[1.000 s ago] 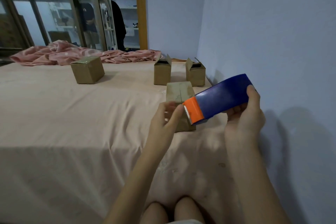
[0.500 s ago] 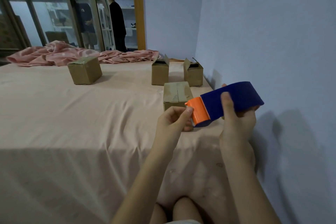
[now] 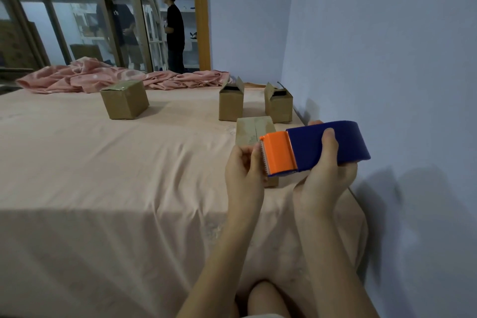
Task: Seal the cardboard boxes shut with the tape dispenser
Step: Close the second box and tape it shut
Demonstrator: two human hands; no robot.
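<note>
My right hand (image 3: 325,183) grips the blue tape dispenser (image 3: 326,147) from below, thumb across its blue shell. Its orange cutter end (image 3: 278,153) points left. My left hand (image 3: 245,171) has its fingers curled at that serrated edge, pinching there; I cannot make out the tape itself. Just behind the dispenser sits a closed cardboard box (image 3: 254,129), partly hidden by it. Two boxes with flaps up, one (image 3: 231,104) on the left and one (image 3: 278,104) on the right, stand farther back. Another closed box (image 3: 124,103) sits at the left.
Everything rests on a bed with a pink sheet (image 3: 103,168). A crumpled pink blanket (image 3: 116,77) lies along the far edge. A blue wall (image 3: 387,59) runs close on the right. Two people (image 3: 175,31) stand beyond the glass partition.
The dispenser has levelled out and come down in front of the near box. My right hand's grip has shifted under it, and my left hand stays at the orange end.
</note>
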